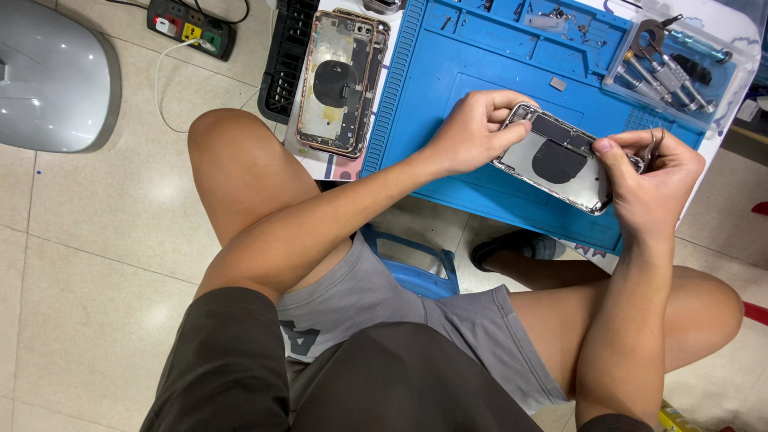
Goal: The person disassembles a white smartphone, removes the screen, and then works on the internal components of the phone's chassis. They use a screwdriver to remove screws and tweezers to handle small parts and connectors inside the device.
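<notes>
Clearly the left hand (472, 132) is closed on the top end of the opened phone housing (560, 160), with the thumb pressed on its inner edge and the fingers curled around the outside, so that the housing is lifted and tilted just above the blue work mat (448, 96). The right hand (652, 180) grips the other end of the same housing; its thumb lies on the rim, and a pair of thin metal tweezers (654, 144) is tucked between its fingers, pointing away from the phone and not touching any part now. Inside the housing one can see a dark round coil and dark plates, but the small screws and connectors are too fine to tell. I judge that the work is in the middle of a disassembly or reassembly step, where the housing is being turned and inspected, not yet worked with the tool. The next move would need the right hand to bring the tweezers tip down while the left hand keeps the housing steady; a slip could scratch the thin parts inside. Further out, a second opened housing (340, 80) with a rose rim lies to the left of the mat, a clear tray of screwdrivers (672, 68) stands at the far right, and a power strip (192, 28) rests on the tiled floor.
</notes>
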